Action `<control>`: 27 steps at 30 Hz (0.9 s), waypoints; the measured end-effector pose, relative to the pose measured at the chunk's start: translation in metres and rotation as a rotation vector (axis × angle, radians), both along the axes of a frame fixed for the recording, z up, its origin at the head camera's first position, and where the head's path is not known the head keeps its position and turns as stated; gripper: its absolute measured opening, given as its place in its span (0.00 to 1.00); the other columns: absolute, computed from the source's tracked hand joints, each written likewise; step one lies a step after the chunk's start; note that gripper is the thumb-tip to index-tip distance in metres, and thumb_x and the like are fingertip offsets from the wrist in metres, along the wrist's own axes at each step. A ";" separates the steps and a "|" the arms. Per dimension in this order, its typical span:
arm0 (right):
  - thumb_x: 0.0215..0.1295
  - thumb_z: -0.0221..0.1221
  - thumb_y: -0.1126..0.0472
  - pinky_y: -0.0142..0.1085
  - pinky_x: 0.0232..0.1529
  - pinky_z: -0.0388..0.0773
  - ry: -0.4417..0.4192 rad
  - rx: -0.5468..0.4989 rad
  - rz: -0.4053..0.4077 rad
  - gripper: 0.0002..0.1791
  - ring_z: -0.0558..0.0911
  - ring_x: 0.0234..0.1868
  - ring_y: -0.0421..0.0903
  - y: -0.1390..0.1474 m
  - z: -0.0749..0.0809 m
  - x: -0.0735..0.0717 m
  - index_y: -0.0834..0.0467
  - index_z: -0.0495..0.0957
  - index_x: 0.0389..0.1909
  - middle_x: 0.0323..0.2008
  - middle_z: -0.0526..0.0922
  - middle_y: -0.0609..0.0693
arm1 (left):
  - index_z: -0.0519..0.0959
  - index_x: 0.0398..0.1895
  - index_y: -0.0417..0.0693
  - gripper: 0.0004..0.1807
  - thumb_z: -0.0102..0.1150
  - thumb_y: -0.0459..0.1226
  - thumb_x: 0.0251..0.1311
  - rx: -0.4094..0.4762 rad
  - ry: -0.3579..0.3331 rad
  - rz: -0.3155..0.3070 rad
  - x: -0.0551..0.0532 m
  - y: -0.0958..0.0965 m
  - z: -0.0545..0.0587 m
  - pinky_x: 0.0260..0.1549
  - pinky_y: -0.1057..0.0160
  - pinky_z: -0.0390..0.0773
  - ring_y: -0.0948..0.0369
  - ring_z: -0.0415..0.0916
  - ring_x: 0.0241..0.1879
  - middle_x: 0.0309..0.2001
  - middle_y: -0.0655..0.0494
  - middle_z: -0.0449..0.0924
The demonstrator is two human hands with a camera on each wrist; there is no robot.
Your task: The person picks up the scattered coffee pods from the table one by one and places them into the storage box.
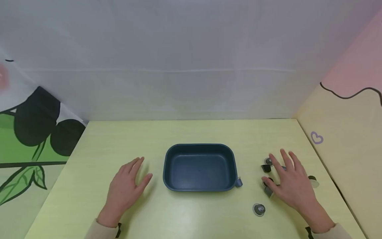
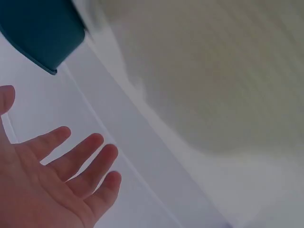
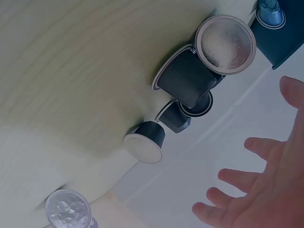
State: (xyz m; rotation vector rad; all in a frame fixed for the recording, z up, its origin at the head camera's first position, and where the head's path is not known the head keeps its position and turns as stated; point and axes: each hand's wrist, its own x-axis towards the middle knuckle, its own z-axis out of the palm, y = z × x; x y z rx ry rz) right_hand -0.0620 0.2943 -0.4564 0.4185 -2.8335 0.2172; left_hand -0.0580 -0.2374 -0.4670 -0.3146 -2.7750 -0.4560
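A dark blue rectangular dish [image 1: 200,167] lies in the middle of the table with nothing in it. To its left, my left hand [image 1: 126,187] hovers with fingers spread, holding nothing. My right hand [image 1: 293,186] is spread over a loose group of coffee capsules on the right, partly covering them; it holds none. A black capsule [image 1: 266,168] shows beyond its thumb, and a pale-lidded one [image 1: 313,181] lies to its right. One blue capsule [image 1: 239,182] sits by the dish's near right corner. A grey capsule [image 1: 259,209] rests nearer me. The right wrist view shows a silver-lidded capsule [image 3: 226,45].
A grey-white wall [image 1: 191,93] stands behind the pale yellow table [image 1: 134,136]. On the right a side panel [image 1: 343,142] with a drawn heart borders the table. A printed sheet [image 1: 32,139] with dark and green shapes lies left of it.
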 end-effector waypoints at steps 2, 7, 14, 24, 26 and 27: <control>0.62 0.62 0.39 0.67 0.56 0.63 -0.011 -0.006 -0.001 0.43 0.58 0.69 0.70 0.000 0.000 0.001 0.55 0.64 0.72 0.70 0.60 0.69 | 0.71 0.67 0.44 0.33 0.60 0.53 0.65 0.077 -0.031 0.004 0.001 0.004 0.000 0.49 0.40 0.73 0.42 0.71 0.59 0.62 0.42 0.74; 0.62 0.64 0.47 0.66 0.46 0.72 -0.010 -0.048 -0.006 0.36 0.65 0.63 0.70 0.002 -0.001 0.003 0.60 0.69 0.67 0.65 0.67 0.68 | 0.74 0.64 0.47 0.28 0.60 0.51 0.66 0.204 -0.097 0.005 0.002 0.015 0.000 0.41 0.43 0.77 0.49 0.79 0.52 0.58 0.49 0.79; 0.66 0.63 0.52 0.67 0.43 0.71 -0.057 -0.170 -0.084 0.30 0.68 0.59 0.72 0.011 0.001 0.008 0.63 0.71 0.64 0.62 0.70 0.69 | 0.78 0.59 0.51 0.24 0.56 0.55 0.68 0.299 -0.261 0.019 -0.005 0.035 0.005 0.32 0.57 0.76 0.63 0.83 0.35 0.40 0.61 0.85; 0.68 0.61 0.55 0.65 0.45 0.68 -0.035 -0.286 -0.146 0.23 0.70 0.56 0.71 0.032 -0.003 0.010 0.65 0.75 0.59 0.59 0.74 0.68 | 0.82 0.49 0.52 0.20 0.59 0.55 0.66 0.259 -0.353 0.039 -0.015 0.054 0.003 0.25 0.61 0.73 0.69 0.76 0.26 0.30 0.66 0.82; 0.67 0.62 0.57 0.64 0.45 0.69 -0.022 -0.302 -0.144 0.22 0.71 0.55 0.70 0.031 -0.005 0.012 0.64 0.76 0.58 0.58 0.75 0.67 | 0.82 0.46 0.52 0.19 0.59 0.55 0.66 0.250 -0.351 0.043 -0.016 0.055 0.001 0.23 0.62 0.72 0.68 0.74 0.24 0.27 0.66 0.80; 0.67 0.62 0.57 0.64 0.45 0.69 -0.017 -0.308 -0.143 0.21 0.72 0.55 0.70 0.030 -0.006 0.013 0.63 0.76 0.57 0.57 0.75 0.67 | 0.82 0.44 0.52 0.18 0.59 0.55 0.65 0.243 -0.352 0.047 -0.016 0.056 0.000 0.22 0.62 0.72 0.68 0.74 0.23 0.26 0.67 0.79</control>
